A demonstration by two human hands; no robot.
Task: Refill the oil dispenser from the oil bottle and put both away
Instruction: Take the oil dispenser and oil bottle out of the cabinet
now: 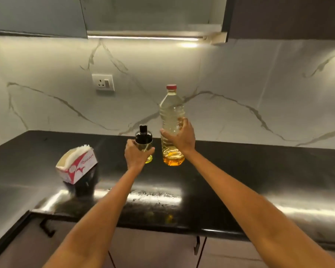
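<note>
A tall clear plastic oil bottle (171, 111) with a red cap stands upright on the black countertop (230, 167), yellow oil showing at its base. My right hand (180, 137) grips its middle from the right. Left of it stands a small glass oil dispenser (144, 137) with a black pump top and a little yellow oil at the bottom. My left hand (136, 154) holds the dispenser's body from the front left, hiding most of the glass. Both stand near the marble backsplash.
A red and white tissue box (76, 164) sits on the counter to the left. A wall socket (103, 82) is on the backsplash. Upper cabinets (153, 14) hang overhead, lower cabinet doors (153, 248) lie under the counter's front edge.
</note>
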